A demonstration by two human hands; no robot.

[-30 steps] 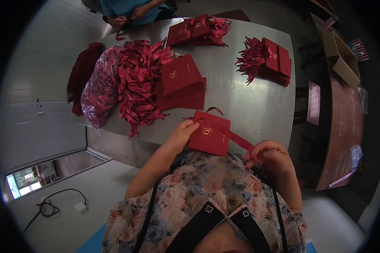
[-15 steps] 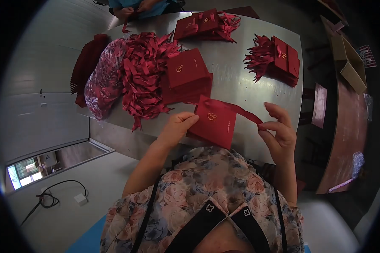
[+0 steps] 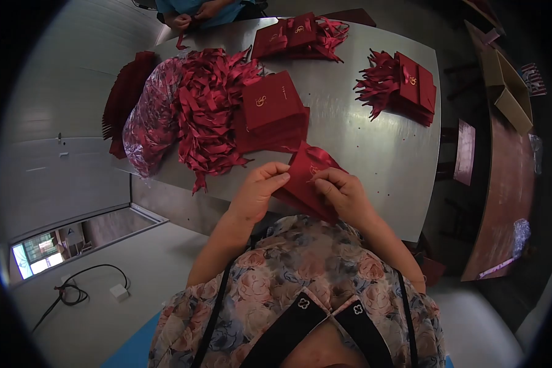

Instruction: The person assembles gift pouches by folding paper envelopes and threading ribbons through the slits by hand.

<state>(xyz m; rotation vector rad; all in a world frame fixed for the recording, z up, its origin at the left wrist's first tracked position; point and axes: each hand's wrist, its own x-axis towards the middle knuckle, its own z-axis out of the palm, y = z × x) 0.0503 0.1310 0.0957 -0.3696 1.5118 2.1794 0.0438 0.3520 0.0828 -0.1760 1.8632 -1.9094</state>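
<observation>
A small dark red paper bag (image 3: 301, 167) with a gold logo lies at the table's near edge, in front of my body. My left hand (image 3: 259, 191) pinches its left edge between thumb and fingers. Over the bag's front, my right hand (image 3: 345, 191) is closed, with thumb and fingertips pinched on the red ribbon (image 3: 321, 156) that loops from the bag's upper part. The ribbon's end is mostly hidden by those fingers. Just beyond the bag, a stack of similar red bags (image 3: 273, 101) sits, with a big heap of red ribbons (image 3: 208, 110) to its left.
Bags with ribbons attached are stacked at the table's far side (image 3: 288, 35) and right side (image 3: 417, 86). A clear plastic sack of ribbons (image 3: 150, 116) lies at left. Across the table are another person's hands (image 3: 196, 15). An open cardboard box (image 3: 509, 95) stands at far right.
My right hand has swung left and inward from the table's right, bringing the stretched ribbon back over the bag's front. My left hand keeps its hold on the bag's edge.
</observation>
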